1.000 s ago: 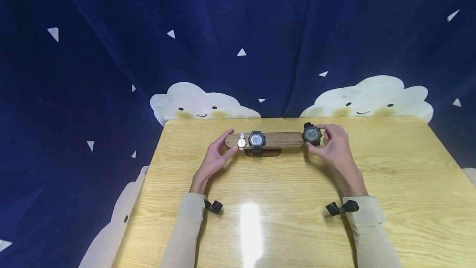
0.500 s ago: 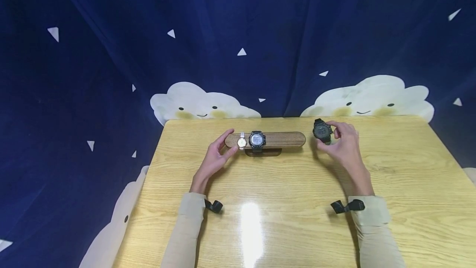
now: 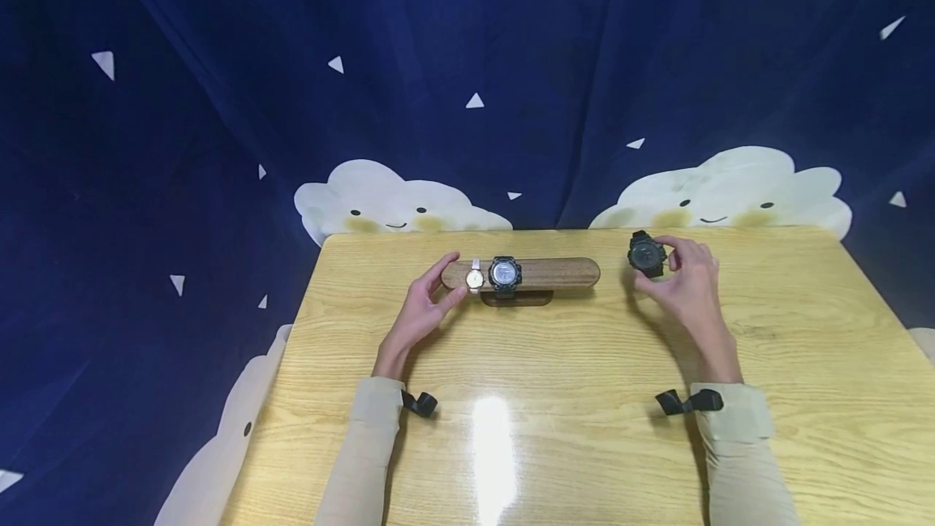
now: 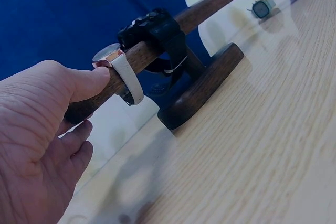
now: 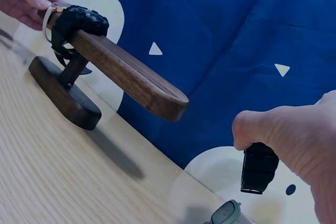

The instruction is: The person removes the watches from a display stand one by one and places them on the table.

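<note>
- So the right hand [image 3: 685, 278] has a chunky black watch [image 3: 646, 256] pinched between thumb and fingers, held up off the table, to the right of the stand with a gap between them.
- The left hand [image 3: 420, 308] has hold of the left end of the wooden watch stand [image 3: 558, 273]: thumb on the near side, fingers round the far side.
- Two watches sit on the bar, strapped around it, both toward its left end. First one is a small gold-tone watch with a pale strap [image 3: 475, 278], and the left thumb tip is right by its case (can't tell if it's touching).
- Just right of that is a bulky dark watch [image 3: 505, 273] with a bright dial.
- The bar's right stretch is bare wood, and the stand's dark base [image 4: 202, 87] rests on the table.
- There's also a greenish-grey watch [image 4: 261, 8] on the table, off past the stand's right end. Only the wrist views show it.
- Setup-wise: pale wood-grain table [image 3: 584, 445], navy curtain [image 3: 438, 39] behind it with white triangles and smiley clouds.
- Both arms are in beige sleeves [image 3: 365, 445].
</note>
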Demonstrator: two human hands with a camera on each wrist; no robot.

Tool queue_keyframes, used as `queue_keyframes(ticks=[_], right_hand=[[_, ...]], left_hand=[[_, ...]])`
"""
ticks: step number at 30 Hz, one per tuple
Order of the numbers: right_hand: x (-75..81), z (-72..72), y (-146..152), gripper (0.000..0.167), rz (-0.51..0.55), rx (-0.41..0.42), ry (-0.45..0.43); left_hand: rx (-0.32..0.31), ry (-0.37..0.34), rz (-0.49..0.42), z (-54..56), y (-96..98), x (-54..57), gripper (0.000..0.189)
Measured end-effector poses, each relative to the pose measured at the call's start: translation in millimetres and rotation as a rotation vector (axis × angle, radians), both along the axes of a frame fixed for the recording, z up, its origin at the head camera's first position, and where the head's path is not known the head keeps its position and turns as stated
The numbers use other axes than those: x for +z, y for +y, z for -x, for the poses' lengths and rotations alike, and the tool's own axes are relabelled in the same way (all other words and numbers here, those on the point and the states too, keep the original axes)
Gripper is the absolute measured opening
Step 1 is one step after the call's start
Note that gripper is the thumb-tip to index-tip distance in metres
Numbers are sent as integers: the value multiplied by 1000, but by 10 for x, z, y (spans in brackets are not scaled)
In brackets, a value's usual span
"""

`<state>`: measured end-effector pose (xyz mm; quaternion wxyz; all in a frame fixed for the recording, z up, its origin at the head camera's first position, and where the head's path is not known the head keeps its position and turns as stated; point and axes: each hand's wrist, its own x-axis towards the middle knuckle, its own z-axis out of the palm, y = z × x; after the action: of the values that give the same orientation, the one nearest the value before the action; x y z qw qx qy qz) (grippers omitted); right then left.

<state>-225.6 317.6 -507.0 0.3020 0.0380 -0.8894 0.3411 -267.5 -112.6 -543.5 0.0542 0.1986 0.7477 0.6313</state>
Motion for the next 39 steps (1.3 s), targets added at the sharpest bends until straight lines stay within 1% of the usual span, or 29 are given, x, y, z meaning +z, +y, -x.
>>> queue_keyframes(ticks=[7,16,23,29,34,39], right_hand=[[36,-31,76,62,21,-71,-74],[42,-64,167,64,-9,-133,-108],[34,-80,268,68,-18,-161,-149],[30,-115,327,66,-22,-174,-160],[-14,-122,385,66,-40,-191,-175],[-45,-126,443,68,-55,-216,-211]], left_hand=[[2,4,1,-2,1,8,68],[7,-2,-2,-20,-1,6,67],[11,-1,9,-17,-4,10,67],[11,-2,17,-19,-5,15,66],[11,-2,22,-19,-6,15,66],[12,-7,22,-25,-3,18,67]])
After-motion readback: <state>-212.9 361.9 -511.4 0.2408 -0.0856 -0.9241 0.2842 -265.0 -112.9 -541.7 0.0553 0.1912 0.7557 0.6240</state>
